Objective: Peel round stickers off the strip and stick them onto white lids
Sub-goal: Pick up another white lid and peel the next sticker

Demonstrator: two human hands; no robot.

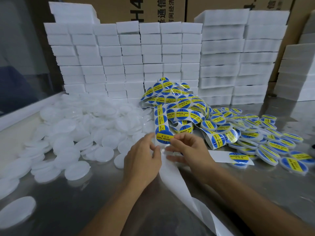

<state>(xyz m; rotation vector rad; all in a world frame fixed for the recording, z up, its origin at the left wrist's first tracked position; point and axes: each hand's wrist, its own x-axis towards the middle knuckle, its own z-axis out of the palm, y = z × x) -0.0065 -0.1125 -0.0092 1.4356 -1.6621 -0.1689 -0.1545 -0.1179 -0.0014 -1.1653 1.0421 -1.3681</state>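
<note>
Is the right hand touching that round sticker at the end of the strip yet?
Touching. The head view shows the right hand pinching the right edge of the round sticker, thumb and forefinger meeting on it with no gap.

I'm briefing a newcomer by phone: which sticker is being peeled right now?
Start at the tangled strip before the white boxes. Follow its left loop down to both hands. The sticker is the one the right hand pinches by its edge, lifted off the backing, unlike those lying flat.
</note>
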